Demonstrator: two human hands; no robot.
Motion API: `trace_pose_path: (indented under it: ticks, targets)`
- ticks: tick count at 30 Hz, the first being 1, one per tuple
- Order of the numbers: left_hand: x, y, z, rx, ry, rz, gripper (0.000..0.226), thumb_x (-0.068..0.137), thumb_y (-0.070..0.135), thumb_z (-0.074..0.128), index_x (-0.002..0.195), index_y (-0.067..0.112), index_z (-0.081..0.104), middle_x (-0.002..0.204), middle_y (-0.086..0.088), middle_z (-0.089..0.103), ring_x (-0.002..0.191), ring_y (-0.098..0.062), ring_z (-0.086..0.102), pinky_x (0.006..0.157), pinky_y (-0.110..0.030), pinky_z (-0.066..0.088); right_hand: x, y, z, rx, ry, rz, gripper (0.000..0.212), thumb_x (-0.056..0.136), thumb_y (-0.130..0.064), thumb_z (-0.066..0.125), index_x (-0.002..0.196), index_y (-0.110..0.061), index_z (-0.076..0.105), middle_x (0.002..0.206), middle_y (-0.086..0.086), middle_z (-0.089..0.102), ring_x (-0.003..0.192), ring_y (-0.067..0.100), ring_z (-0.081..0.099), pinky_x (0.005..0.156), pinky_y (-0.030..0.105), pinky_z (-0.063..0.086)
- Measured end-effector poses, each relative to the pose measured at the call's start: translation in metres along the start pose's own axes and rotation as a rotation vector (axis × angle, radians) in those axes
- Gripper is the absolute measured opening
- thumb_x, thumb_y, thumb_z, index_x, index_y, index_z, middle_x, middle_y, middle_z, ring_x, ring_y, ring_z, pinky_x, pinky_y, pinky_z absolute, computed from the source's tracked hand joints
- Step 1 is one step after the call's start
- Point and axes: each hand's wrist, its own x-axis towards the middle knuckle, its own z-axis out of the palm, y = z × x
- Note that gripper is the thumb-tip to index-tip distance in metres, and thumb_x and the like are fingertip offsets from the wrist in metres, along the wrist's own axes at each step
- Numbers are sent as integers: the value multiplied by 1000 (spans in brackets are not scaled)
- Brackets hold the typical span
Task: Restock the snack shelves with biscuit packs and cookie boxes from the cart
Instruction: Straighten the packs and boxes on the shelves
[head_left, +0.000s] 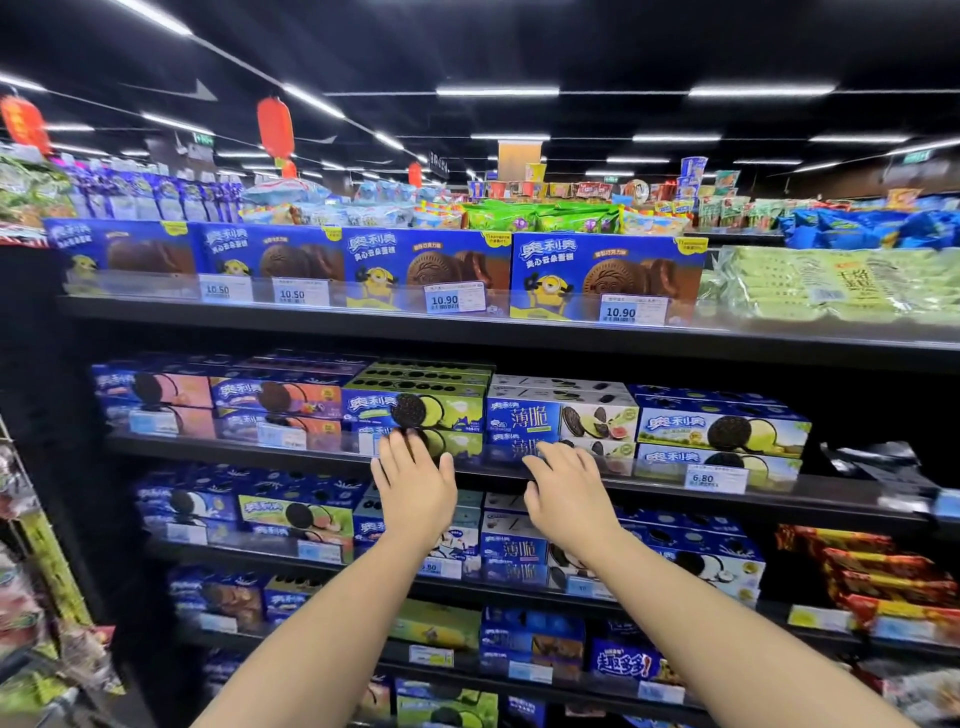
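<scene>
Fingers (402, 452): straight and spread on both hands, holding nothing.
Left hand (413, 488): at the front of the green cookie boxes (452, 410).
Right hand (569, 493): at the white cookie boxes (597, 418).
Place: both stacks left of the 6.80 price tag (716, 479).
Handling: probably light, stiff card; grip the long sides.

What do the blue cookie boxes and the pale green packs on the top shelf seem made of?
Blue cookie boxes: probably printed cardboard, lightly glossy; flat faces, crisp straight edges. Pale green packs: likely thin plastic film, shiny; wrinkles and bright glints show.
</scene>
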Motion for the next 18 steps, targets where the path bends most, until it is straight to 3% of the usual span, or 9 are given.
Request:
trace_pose_path:
  ticks: [5,8,11,18]
  targets:
    - [-4,-6,-2,-128,105,-21,63,102,43,41,149,3,31,157,-25,25,148,-39,20,121,-53,21,17,-21,2,65,-32,-136,49,99,-26,46,147,-18,44,157,0,37,145,18,31,122,39,15]
    - [-1,-15,-3,-99,100,22,70,103,46,36,158,8,16,164,-23,13,152,-35,13,122,-49,17,27,-37,4,45,-76,-239,57,100,-22,45,155,-17,29,165,1,19,152,17,15,125,39,10]
    - [6,-22,-2,-26,39,52,72,104,51,22,161,13,0,168,-15,-2,155,-28,1,124,-49,10,32,-47,9,19,-132,-231,64,101,-23,43,159,-15,14,168,2,5,154,18,6,125,42,9]
    - [13,-23,-4,22,-17,45,71,104,53,14,161,13,-3,168,-11,-5,155,-24,-3,125,-50,7,37,-52,16,-41,-201,-188,65,103,-26,38,159,-12,7,168,5,-3,154,20,1,125,46,8]
